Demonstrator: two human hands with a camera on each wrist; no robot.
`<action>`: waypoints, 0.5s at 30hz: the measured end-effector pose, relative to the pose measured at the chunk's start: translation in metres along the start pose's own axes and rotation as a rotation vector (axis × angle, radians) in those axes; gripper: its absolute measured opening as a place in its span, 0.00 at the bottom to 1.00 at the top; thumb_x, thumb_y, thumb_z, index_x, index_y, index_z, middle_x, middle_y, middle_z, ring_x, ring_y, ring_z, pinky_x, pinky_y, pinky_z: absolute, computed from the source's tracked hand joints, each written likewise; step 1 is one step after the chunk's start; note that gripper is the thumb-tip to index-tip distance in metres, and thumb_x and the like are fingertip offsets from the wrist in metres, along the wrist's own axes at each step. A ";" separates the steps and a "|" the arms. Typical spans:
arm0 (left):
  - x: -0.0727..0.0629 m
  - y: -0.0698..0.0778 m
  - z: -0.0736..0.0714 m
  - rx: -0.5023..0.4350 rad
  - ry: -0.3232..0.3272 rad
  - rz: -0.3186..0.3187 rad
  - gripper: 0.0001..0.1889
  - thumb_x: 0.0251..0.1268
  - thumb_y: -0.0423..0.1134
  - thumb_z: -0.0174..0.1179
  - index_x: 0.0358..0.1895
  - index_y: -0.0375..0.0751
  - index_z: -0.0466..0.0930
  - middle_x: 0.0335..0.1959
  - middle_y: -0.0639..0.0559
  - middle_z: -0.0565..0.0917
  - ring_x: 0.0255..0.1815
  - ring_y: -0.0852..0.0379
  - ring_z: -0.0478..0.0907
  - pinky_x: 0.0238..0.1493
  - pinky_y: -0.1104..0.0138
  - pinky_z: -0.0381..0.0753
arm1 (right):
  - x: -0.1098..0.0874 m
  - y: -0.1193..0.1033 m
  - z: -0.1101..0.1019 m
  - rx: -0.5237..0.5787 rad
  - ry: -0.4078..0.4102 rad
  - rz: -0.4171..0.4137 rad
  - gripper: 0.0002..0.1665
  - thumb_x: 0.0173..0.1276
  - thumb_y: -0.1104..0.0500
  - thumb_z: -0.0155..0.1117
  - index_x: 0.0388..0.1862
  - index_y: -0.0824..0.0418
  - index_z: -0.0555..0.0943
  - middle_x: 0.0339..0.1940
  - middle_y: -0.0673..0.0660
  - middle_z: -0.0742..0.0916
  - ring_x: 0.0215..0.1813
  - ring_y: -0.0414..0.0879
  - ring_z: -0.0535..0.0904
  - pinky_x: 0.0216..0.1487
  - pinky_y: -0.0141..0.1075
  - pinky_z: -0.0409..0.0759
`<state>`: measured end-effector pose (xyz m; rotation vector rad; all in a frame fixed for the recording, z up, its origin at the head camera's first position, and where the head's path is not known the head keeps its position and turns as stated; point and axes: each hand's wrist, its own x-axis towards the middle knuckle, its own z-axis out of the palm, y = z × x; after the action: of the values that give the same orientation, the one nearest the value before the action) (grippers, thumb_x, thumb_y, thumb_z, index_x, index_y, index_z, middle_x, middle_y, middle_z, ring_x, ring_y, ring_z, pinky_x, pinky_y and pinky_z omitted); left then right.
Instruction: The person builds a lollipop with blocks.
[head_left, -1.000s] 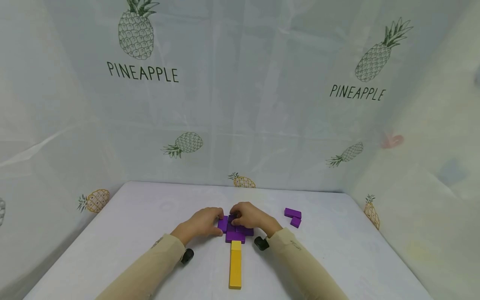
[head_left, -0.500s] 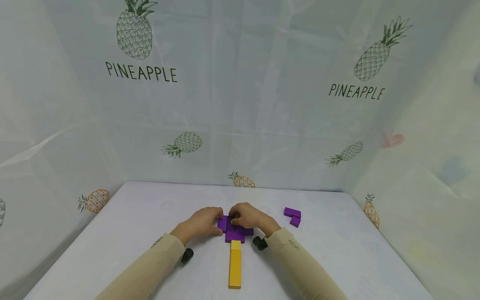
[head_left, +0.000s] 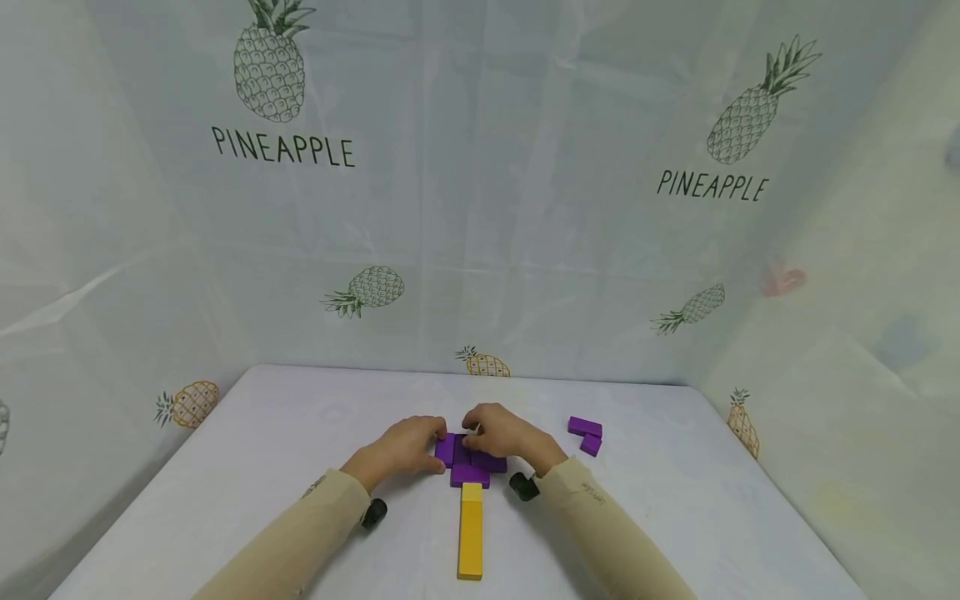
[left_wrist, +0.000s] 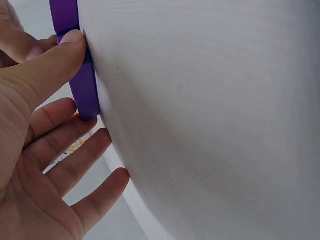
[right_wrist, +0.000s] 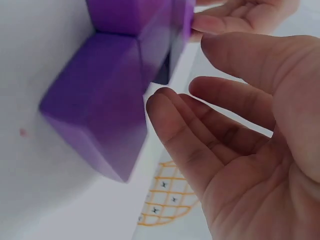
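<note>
My left hand (head_left: 405,444) holds the left purple block (head_left: 444,451) between thumb and fingers, low on the table. In the left wrist view the thumb lies on the near side of that block (left_wrist: 87,95), and the other fingers spread around its far end. Beside it sits the middle purple block (head_left: 461,446), with my right hand (head_left: 504,432) just above. The right wrist view shows the right thumb and fingers apart, with nothing between them, close to a purple block (right_wrist: 85,90). A front purple block (head_left: 470,476) adjoins a right purple block (head_left: 491,462), partly under the right hand.
A small yellow block (head_left: 472,492) and a long yellow block (head_left: 470,546) run toward me in line from the purple group. Two loose purple blocks (head_left: 585,427) lie back right on the white table (head_left: 360,392). A pineapple-print curtain (head_left: 525,250) encloses the back and sides.
The middle purple block under the right fingers has settled down flat in the group. My right hand has let go and shifted slightly up and right; the left hand keeps its place.
</note>
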<state>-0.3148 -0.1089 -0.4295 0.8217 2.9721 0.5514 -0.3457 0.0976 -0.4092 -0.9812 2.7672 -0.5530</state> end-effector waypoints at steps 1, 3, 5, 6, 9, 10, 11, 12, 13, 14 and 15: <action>0.000 0.000 0.000 0.002 0.000 0.002 0.22 0.47 0.47 0.74 0.43 0.44 0.77 0.41 0.51 0.82 0.40 0.55 0.75 0.48 0.57 0.76 | -0.002 0.000 -0.002 0.000 0.008 -0.003 0.19 0.67 0.55 0.63 0.54 0.63 0.80 0.48 0.54 0.85 0.45 0.43 0.80 0.47 0.35 0.80; 0.000 0.000 0.000 0.004 0.001 0.002 0.22 0.47 0.47 0.74 0.43 0.44 0.77 0.41 0.51 0.82 0.40 0.55 0.75 0.48 0.57 0.76 | -0.008 0.000 -0.006 0.007 0.020 -0.002 0.21 0.67 0.54 0.63 0.54 0.64 0.80 0.49 0.55 0.84 0.45 0.44 0.80 0.47 0.36 0.80; 0.001 0.000 0.000 0.007 0.002 0.004 0.22 0.47 0.47 0.74 0.43 0.44 0.77 0.40 0.51 0.82 0.39 0.55 0.74 0.49 0.57 0.76 | -0.014 0.000 -0.010 0.012 0.032 -0.002 0.22 0.67 0.53 0.63 0.55 0.64 0.80 0.48 0.56 0.84 0.44 0.44 0.80 0.46 0.36 0.80; 0.001 0.000 0.000 0.007 0.004 0.006 0.22 0.47 0.47 0.74 0.43 0.44 0.77 0.40 0.51 0.81 0.39 0.55 0.74 0.48 0.57 0.76 | -0.017 0.002 -0.012 0.012 0.042 -0.007 0.22 0.67 0.53 0.63 0.55 0.65 0.80 0.48 0.57 0.84 0.43 0.44 0.80 0.46 0.36 0.80; 0.001 0.000 0.001 0.009 0.008 0.007 0.21 0.47 0.47 0.74 0.42 0.44 0.77 0.40 0.51 0.81 0.39 0.55 0.74 0.48 0.57 0.76 | -0.026 0.009 -0.014 0.012 0.067 0.001 0.22 0.67 0.53 0.64 0.54 0.64 0.80 0.45 0.55 0.85 0.41 0.42 0.79 0.43 0.35 0.80; 0.001 0.000 0.001 0.012 0.010 0.008 0.21 0.46 0.47 0.75 0.41 0.44 0.77 0.40 0.51 0.81 0.39 0.55 0.74 0.47 0.57 0.76 | -0.029 0.011 -0.014 0.011 0.077 -0.001 0.21 0.67 0.53 0.64 0.54 0.64 0.81 0.44 0.55 0.85 0.40 0.42 0.79 0.42 0.35 0.80; 0.001 -0.001 0.002 0.017 0.013 0.009 0.21 0.46 0.47 0.75 0.41 0.44 0.77 0.40 0.52 0.82 0.39 0.55 0.74 0.47 0.57 0.76 | -0.033 0.014 -0.015 0.012 0.087 0.000 0.21 0.67 0.53 0.64 0.53 0.64 0.81 0.44 0.55 0.85 0.40 0.42 0.79 0.42 0.35 0.80; 0.001 -0.001 0.002 0.020 0.015 0.009 0.21 0.46 0.47 0.75 0.41 0.45 0.77 0.40 0.52 0.82 0.39 0.55 0.75 0.47 0.57 0.76 | -0.036 0.017 -0.015 0.009 0.096 -0.001 0.21 0.67 0.53 0.64 0.53 0.64 0.81 0.44 0.55 0.85 0.40 0.43 0.79 0.41 0.35 0.80; 0.001 -0.001 0.003 0.024 0.016 0.009 0.21 0.46 0.48 0.75 0.41 0.45 0.77 0.40 0.52 0.82 0.40 0.55 0.75 0.48 0.57 0.76 | -0.040 0.019 -0.015 0.004 0.104 0.000 0.21 0.67 0.53 0.63 0.53 0.64 0.81 0.44 0.55 0.85 0.41 0.44 0.78 0.42 0.36 0.79; 0.001 -0.002 0.003 0.027 0.017 0.009 0.21 0.46 0.48 0.75 0.41 0.45 0.77 0.40 0.52 0.82 0.40 0.55 0.75 0.48 0.57 0.76 | -0.044 0.022 -0.015 0.001 0.113 -0.001 0.21 0.67 0.53 0.63 0.52 0.65 0.81 0.44 0.55 0.85 0.42 0.46 0.78 0.43 0.38 0.79; 0.001 -0.002 0.004 0.027 0.018 0.007 0.21 0.46 0.48 0.75 0.41 0.45 0.77 0.40 0.52 0.82 0.40 0.55 0.75 0.48 0.57 0.76 | -0.048 0.025 -0.016 -0.001 0.121 -0.001 0.20 0.67 0.53 0.63 0.52 0.65 0.81 0.44 0.56 0.85 0.43 0.48 0.78 0.44 0.39 0.79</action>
<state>-0.3164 -0.1088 -0.4337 0.8346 3.0004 0.5231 -0.3269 0.1506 -0.4035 -0.9809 2.8729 -0.6309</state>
